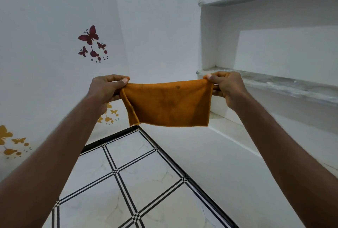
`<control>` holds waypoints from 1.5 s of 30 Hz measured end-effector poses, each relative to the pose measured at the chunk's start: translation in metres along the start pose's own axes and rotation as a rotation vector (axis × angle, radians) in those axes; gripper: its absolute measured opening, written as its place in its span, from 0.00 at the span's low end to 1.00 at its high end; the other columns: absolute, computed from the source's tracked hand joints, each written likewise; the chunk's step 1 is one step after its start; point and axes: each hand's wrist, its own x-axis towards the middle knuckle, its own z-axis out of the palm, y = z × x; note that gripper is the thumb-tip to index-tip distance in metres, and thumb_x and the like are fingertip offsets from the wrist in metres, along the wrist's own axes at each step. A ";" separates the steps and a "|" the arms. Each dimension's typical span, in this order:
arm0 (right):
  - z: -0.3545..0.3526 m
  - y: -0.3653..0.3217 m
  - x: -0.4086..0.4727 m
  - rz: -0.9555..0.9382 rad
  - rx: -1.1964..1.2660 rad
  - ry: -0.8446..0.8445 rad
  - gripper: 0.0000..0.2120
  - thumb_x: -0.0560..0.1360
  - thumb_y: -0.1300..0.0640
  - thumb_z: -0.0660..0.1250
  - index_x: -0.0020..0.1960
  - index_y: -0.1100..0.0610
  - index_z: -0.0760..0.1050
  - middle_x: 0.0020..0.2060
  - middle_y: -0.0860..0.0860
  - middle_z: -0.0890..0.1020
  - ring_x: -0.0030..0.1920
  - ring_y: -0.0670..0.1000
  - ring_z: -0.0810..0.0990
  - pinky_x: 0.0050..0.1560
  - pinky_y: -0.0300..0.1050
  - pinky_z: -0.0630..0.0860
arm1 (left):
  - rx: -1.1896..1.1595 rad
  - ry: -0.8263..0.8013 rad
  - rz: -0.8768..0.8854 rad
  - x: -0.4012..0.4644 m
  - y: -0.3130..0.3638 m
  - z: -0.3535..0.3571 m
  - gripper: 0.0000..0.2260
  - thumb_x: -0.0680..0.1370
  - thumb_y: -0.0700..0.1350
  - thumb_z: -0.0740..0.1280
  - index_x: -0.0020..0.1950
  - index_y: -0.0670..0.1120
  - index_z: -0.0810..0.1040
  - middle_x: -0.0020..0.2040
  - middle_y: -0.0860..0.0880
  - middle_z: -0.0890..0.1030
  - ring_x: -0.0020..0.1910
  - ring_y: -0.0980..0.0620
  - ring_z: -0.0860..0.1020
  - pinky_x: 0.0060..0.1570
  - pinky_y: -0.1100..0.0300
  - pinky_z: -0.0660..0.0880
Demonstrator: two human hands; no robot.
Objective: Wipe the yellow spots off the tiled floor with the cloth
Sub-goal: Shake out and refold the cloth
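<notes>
An orange cloth [168, 105] hangs stretched flat in the air at chest height, well above the floor. My left hand [106, 88] pinches its upper left corner and my right hand [225, 86] pinches its upper right corner. The cloth has a small dark mark near its top edge, and its left side is folded over. Below it lies the white tiled floor [139, 178] with black striped grout lines. I see no yellow spots on the visible tiles.
White walls meet in a corner ahead. Red butterfly stickers [91, 43] and yellow butterfly stickers [11, 141] are on the left wall. Built-in white shelves with a grey stone ledge [285, 85] stand on the right, above a low white step [228, 136].
</notes>
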 end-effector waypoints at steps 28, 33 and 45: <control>0.030 -0.073 -0.059 -0.479 -0.715 0.218 0.07 0.82 0.55 0.66 0.48 0.56 0.81 0.41 0.54 0.82 0.44 0.57 0.83 0.47 0.49 0.79 | 0.333 -0.221 0.446 0.016 0.023 -0.095 0.05 0.76 0.45 0.72 0.46 0.44 0.82 0.42 0.47 0.84 0.41 0.52 0.85 0.41 0.62 0.82; 0.035 -0.072 -0.067 -0.481 -0.612 0.202 0.12 0.85 0.56 0.61 0.45 0.59 0.77 0.35 0.53 0.79 0.40 0.59 0.84 0.46 0.56 0.85 | 0.033 -0.361 0.428 0.006 0.020 -0.109 0.05 0.79 0.43 0.68 0.44 0.45 0.79 0.41 0.50 0.80 0.43 0.57 0.81 0.42 0.64 0.79; 0.053 -0.038 -0.066 -0.154 -0.236 0.148 0.21 0.87 0.51 0.54 0.35 0.53 0.66 0.31 0.50 0.68 0.35 0.49 0.69 0.44 0.48 0.68 | -0.081 -0.419 0.225 -0.003 -0.004 -0.096 0.10 0.79 0.37 0.66 0.58 0.46 0.81 0.45 0.46 0.80 0.47 0.49 0.79 0.45 0.54 0.79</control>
